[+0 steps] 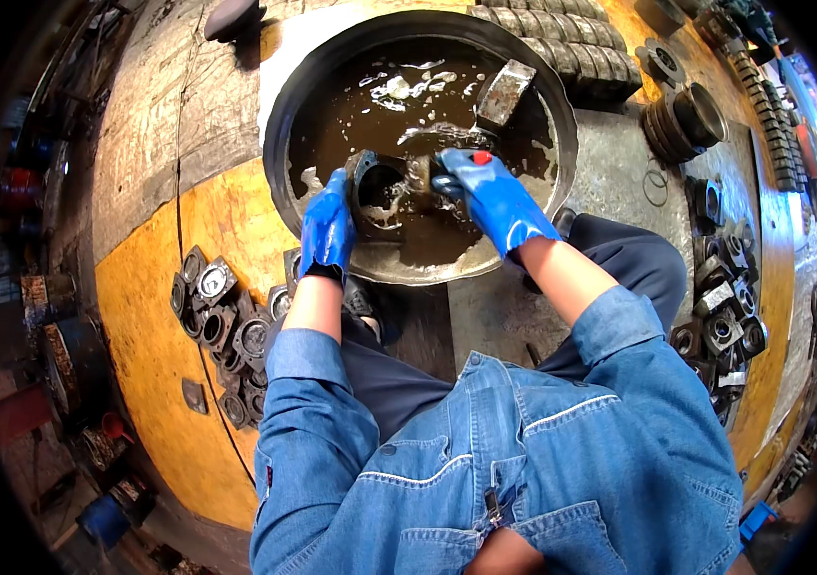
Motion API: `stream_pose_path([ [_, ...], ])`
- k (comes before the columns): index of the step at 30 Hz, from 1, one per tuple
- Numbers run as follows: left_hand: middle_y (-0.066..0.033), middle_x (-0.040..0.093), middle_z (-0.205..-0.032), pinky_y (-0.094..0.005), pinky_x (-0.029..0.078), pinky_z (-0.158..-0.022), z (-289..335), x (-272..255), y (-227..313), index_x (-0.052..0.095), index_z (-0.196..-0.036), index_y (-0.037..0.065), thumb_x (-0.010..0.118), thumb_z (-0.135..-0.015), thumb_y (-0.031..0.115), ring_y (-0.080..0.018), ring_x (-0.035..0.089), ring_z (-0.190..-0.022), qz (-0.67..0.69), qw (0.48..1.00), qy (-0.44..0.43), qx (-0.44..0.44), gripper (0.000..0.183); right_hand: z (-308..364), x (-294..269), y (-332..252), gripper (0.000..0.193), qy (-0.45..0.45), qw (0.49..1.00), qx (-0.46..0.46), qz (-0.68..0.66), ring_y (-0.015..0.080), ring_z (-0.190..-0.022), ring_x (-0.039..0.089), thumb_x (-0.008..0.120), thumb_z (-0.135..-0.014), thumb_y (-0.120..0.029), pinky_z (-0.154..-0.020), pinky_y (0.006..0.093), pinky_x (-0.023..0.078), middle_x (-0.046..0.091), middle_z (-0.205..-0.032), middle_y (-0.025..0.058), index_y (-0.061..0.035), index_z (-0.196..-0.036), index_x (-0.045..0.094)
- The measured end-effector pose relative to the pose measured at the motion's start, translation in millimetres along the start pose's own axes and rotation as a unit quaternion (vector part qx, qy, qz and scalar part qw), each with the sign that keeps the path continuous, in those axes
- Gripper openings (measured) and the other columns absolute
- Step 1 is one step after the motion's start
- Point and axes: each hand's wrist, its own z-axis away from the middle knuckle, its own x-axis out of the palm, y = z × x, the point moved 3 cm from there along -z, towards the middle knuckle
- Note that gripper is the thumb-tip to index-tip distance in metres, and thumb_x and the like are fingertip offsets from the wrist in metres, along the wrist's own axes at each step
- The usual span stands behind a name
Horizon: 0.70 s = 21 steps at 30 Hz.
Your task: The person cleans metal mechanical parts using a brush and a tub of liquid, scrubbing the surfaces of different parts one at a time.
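Note:
Both my hands wear blue rubber gloves over a wide round basin (279,125) of murky brown water. My left hand (329,222) is closed on the left edge of a dark metal flanged housing (363,165), which has a large round opening and is held tilted just above the water. To its right, my right hand (487,187) has its fingers curled around a small brownish thing, blurred by splashing water; its kind does not show. A red patch marks that glove. A wet rectangular metal block (505,93) leans at the basin's far right side.
Dark metal housings (226,326) lie heaped on the yellow floor at left, with another heap (723,307) at right. Rows of ring-shaped parts (576,62) sit behind the basin. Stacked rings (687,123) and thin loose rings (655,188) lie to the right.

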Motion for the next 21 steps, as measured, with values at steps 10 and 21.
stream_pose_path([
  [10, -0.0243, 0.069, -0.132, -0.0385, 0.049, -0.106, -8, 5, -6, 0.063, -0.138, 0.0, 0.05, -0.103, 0.015, -0.0329, 0.065, -0.125, -0.075, 0.997, -0.025, 0.02, 0.04, -13, 74, 22, 0.03, -0.056, 0.951, 0.055, -0.299, 0.0199, -0.085, 0.075, 0.063, -0.105, -0.02, -0.073, 0.0296, 0.063, 0.075, -0.114, 0.0096, -0.0005, -0.126, 0.069],
  [21, -0.0257, 0.067, -0.134, -0.0414, 0.053, -0.103, -8, 12, 7, 0.059, -0.142, 0.003, 0.048, -0.105, -0.001, -0.0396, 0.065, -0.124, -0.291, 0.945, -0.008, 0.149, 0.04, -19, -28, 47, 0.034, -0.031, 0.999, -0.029, -0.015, 0.0082, -0.078, 0.067, 0.068, -0.101, -0.037, -0.07, 0.0234, 0.052, 0.075, -0.091, 0.0021, -0.0055, -0.113, 0.074],
])
